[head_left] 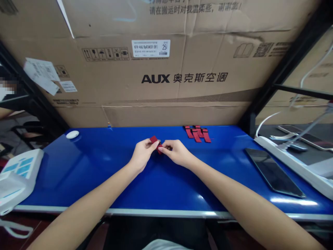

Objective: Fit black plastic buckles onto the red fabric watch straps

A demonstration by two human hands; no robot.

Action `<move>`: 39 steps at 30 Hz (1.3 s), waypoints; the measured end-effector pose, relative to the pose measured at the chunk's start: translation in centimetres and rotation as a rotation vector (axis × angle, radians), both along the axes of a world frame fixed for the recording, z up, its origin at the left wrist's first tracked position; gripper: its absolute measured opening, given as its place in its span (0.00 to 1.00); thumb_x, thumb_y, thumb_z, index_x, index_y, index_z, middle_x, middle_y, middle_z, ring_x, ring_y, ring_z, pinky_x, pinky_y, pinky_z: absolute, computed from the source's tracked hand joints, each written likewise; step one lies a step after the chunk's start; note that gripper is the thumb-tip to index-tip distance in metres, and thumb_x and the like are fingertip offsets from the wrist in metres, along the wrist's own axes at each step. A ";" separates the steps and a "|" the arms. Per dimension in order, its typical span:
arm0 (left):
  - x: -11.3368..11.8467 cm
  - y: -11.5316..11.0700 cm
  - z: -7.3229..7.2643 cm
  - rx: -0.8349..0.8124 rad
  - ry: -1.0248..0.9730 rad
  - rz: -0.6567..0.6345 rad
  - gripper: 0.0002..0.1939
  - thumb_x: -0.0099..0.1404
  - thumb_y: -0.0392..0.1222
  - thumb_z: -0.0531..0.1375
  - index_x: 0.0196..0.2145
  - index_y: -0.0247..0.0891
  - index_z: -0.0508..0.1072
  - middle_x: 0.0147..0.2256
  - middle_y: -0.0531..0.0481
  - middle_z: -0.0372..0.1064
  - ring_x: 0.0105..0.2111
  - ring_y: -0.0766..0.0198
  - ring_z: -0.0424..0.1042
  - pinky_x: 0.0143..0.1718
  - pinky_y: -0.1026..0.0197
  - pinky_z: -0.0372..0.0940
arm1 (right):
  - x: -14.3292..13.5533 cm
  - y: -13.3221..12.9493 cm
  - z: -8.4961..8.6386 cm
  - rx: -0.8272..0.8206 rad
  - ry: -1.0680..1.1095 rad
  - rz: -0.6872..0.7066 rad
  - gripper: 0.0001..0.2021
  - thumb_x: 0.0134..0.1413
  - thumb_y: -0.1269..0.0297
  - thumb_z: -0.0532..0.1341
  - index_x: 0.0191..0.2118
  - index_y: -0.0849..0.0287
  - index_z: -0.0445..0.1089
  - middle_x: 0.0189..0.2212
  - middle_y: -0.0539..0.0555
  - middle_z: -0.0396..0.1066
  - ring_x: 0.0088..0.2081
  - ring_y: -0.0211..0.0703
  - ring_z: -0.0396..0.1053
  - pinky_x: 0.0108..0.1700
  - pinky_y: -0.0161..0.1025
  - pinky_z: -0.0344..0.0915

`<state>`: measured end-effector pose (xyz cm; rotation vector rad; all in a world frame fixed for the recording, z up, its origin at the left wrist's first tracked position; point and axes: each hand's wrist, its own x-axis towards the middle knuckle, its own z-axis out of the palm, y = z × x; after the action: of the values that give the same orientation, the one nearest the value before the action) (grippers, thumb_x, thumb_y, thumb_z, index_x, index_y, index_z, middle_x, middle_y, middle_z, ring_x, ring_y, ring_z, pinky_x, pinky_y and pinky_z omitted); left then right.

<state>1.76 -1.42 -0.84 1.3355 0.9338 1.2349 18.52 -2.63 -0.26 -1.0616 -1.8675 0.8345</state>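
Over the middle of the blue table (pixel 125 184), both my hands pinch one small red strap (pixel 153 139). My left hand (pixel 142 152) is closed on its upper left part, thumb on top. Fingers of my right hand (pixel 177 151) grip the lower right end, where a small dark piece shows partly between the hands. The rest of the strap is covered by my fingers. Several similar red straps with black ends (pixel 196 134) lie in a group on the table, to the right and beyond my right hand.
A cardboard sheet with printing (pixel 117 83) stands along the table's back edge. To the right lie a black phone (pixel 273 172) and a white power strip (pixel 293 163). On the left are a white device with blue keys (pixel 23 170) and a white oval object (pixel 72 134). Part of a person shows far left.
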 end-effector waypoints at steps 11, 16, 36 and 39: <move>0.0 0.1 0.0 -0.045 -0.114 0.044 0.19 0.52 0.51 0.70 0.36 0.33 0.79 0.37 0.45 0.77 0.42 0.55 0.74 0.49 0.53 0.66 | -0.2 0.8 -0.4 0.216 -0.015 -0.088 0.07 0.54 0.60 0.64 0.29 0.57 0.73 0.33 0.54 0.71 0.40 0.45 0.67 0.51 0.47 0.56; 0.0 0.0 0.0 0.000 -0.049 0.059 0.18 0.53 0.51 0.69 0.36 0.34 0.79 0.37 0.45 0.77 0.41 0.56 0.74 0.49 0.54 0.66 | -0.2 0.4 -0.3 0.097 0.041 -0.077 0.09 0.56 0.60 0.60 0.29 0.58 0.72 0.30 0.53 0.72 0.34 0.42 0.67 0.42 0.41 0.60; 0.3 -0.3 -0.3 0.001 -0.008 0.069 0.18 0.53 0.50 0.69 0.36 0.34 0.79 0.36 0.45 0.77 0.39 0.56 0.74 0.45 0.56 0.66 | -0.1 0.9 -0.7 0.113 -0.051 -0.072 0.10 0.57 0.61 0.60 0.28 0.59 0.72 0.30 0.52 0.72 0.36 0.43 0.65 0.51 0.46 0.55; 0.4 -0.3 -0.4 0.005 -0.009 0.079 0.19 0.53 0.50 0.69 0.37 0.34 0.79 0.36 0.45 0.77 0.39 0.55 0.74 0.45 0.55 0.66 | -0.2 0.8 -0.6 0.099 -0.053 -0.078 0.10 0.57 0.62 0.60 0.27 0.59 0.73 0.29 0.52 0.72 0.36 0.42 0.65 0.51 0.46 0.55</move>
<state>2.16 -1.73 -1.22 1.3070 0.9855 1.3029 18.29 -1.80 -0.82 -1.0965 -1.8786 0.6687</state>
